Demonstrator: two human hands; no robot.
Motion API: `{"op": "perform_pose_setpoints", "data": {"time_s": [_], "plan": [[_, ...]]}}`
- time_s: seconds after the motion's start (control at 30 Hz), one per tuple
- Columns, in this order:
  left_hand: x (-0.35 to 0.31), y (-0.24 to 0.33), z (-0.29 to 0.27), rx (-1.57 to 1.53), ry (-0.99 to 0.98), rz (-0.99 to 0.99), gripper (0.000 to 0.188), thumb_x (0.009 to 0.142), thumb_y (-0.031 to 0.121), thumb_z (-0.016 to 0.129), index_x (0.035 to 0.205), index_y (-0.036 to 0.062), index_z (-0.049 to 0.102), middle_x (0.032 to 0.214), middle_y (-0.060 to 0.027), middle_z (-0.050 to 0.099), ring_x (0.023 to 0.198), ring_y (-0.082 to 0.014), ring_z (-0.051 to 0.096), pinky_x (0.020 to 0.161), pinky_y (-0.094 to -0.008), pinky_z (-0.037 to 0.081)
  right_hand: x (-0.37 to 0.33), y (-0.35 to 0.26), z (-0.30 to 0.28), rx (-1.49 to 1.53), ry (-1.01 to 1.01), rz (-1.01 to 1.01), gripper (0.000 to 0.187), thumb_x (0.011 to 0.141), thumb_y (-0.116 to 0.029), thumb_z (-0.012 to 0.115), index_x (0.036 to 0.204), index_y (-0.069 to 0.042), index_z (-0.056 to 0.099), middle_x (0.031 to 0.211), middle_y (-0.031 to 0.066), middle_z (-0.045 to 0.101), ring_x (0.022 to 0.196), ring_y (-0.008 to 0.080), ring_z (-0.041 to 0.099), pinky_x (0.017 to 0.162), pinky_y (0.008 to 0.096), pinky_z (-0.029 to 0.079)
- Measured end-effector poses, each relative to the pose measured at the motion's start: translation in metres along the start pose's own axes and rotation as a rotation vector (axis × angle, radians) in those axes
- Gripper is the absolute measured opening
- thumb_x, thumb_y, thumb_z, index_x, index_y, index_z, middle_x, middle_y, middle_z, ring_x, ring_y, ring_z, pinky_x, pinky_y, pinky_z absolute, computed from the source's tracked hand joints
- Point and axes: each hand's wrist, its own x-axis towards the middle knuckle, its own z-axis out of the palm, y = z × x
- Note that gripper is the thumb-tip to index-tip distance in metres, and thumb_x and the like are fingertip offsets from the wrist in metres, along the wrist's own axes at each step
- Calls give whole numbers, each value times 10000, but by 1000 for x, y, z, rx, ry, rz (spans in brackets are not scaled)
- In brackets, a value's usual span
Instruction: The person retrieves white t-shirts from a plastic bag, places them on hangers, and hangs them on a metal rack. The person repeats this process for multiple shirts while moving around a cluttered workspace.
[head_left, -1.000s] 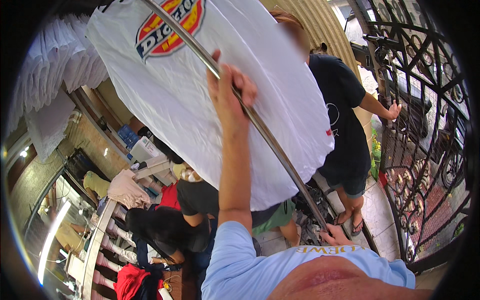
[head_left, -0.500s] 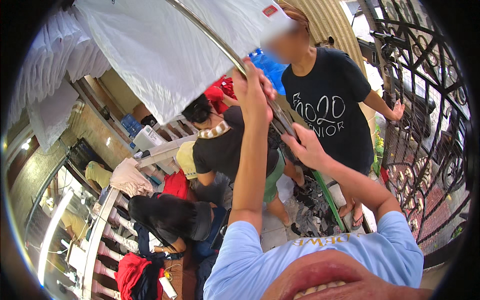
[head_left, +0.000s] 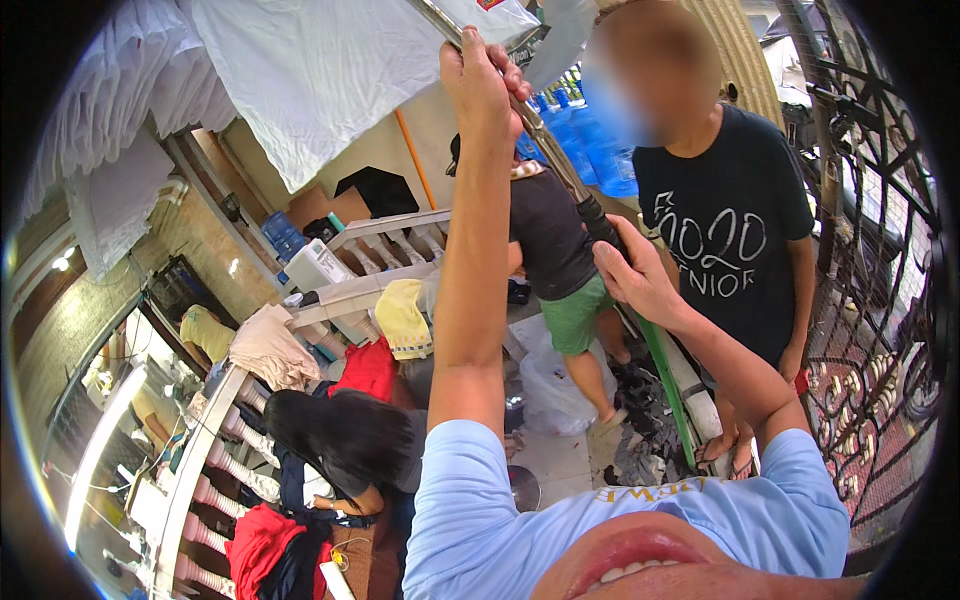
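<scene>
And here's my left hand point(head_left: 482, 80), raised high, fingers wrapped fully round a metal pole point(head_left: 553, 150) that slants from beyond the top edge down toward my right hand point(head_left: 645, 275). That one's lower, thumb and fingers partly spread against the pole's dark lower end; how firmly they grip, I can't tell.

Containers now: blue water jugs point(head_left: 597, 150) just beyond the pole, between my two hands, contents unclear. Below them, a translucent plastic bag point(head_left: 553, 392) sits on the floor, and I can't make out what's inside. Well left of my left hand, a blue water bottle point(head_left: 283, 236) tops a white dispenser point(head_left: 318, 272).

Looking around: white cloth point(head_left: 310, 85) hangs just left of my left hand, with a row of white garments point(head_left: 130, 95) farther left. In the way, a person in a black T-shirt point(head_left: 725, 215) stands close past my right hand, and a person in green shorts point(head_left: 575, 315) is between my forearms. Below my left hand, off to the left, a long-haired person point(head_left: 340, 435) bends beside a balustrade point(head_left: 225, 400). Dark scraps point(head_left: 640, 425) litter the floor below my right hand.
</scene>
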Motion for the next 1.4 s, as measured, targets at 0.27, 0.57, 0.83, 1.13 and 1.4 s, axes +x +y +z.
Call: {"op": "perform_pose_setpoints", "data": {"time_s": [0.27,0.57,0.83,1.13,1.4], "plan": [[57,5,-56,222,36,182,124,964,69,479,963,37,359,682,-64,469,411,-112,422,338,-282,373,64,25,38,316,-168,70,318,975,-226,562,1238,-67,479,661,-41,470,468,10,373,410,192,279],[104,-7,-130,625,139,182,144,955,125,529,1029,24,457,809,-83,537,566,-143,545,454,-293,480,106,70,53,-62,-15,-75,325,954,-266,586,1170,-34,513,718,-15,538,528,56,466,456,230,377],[81,2,-134,659,49,115,126,980,157,450,1063,65,428,827,-91,545,560,-172,571,437,-312,492,143,63,66,254,-168,17,274,971,-270,560,1109,-33,546,642,-65,442,547,15,404,471,211,330],[70,18,-168,596,167,169,165,972,147,491,960,23,382,786,-107,503,499,-154,456,382,-287,368,187,71,130,412,-263,-76,264,993,-262,518,1135,-41,487,636,-51,422,485,26,375,424,201,312],[114,57,-242,703,157,137,129,993,206,455,965,81,473,657,-36,472,473,-129,471,371,-271,409,203,95,191,471,-290,-110,273,997,-253,513,1142,-35,437,629,-25,442,444,42,381,388,216,320]]}}
